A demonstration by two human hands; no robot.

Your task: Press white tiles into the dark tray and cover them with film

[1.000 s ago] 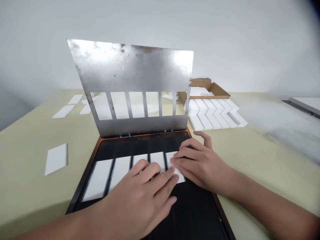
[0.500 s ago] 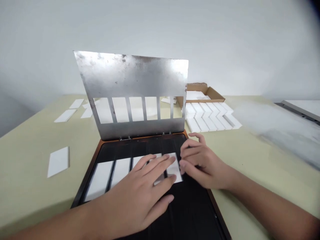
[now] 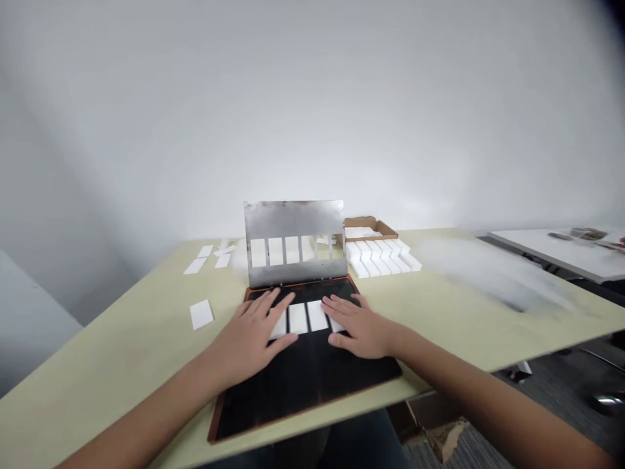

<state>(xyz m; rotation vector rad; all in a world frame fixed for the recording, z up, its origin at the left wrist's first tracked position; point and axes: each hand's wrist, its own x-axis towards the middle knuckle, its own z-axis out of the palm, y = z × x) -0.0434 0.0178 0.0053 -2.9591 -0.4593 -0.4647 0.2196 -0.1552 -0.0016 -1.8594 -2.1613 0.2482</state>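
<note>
A black tray with a brown rim [image 3: 312, 384] lies on the table in front of me, its slotted metal lid [image 3: 293, 225] standing upright at the back. White rectangular pieces [image 3: 307, 317] lie side by side in the tray. My left hand [image 3: 254, 332] rests flat with fingers spread over the left pieces. My right hand [image 3: 359, 326] lies flat with fingers stretched over the rightmost pieces. Neither hand holds anything.
Rows of white pieces [image 3: 383, 257] and an open cardboard box [image 3: 371, 228] sit behind the tray to the right. Loose white pieces [image 3: 201, 314] lie on the pale yellow table [image 3: 122, 352] at left. Another table [image 3: 561, 251] stands at far right.
The camera has pulled back and tilted up, so everything looks smaller. My left hand slid left across the pieces and my right hand flattened onto the right ones.
</note>
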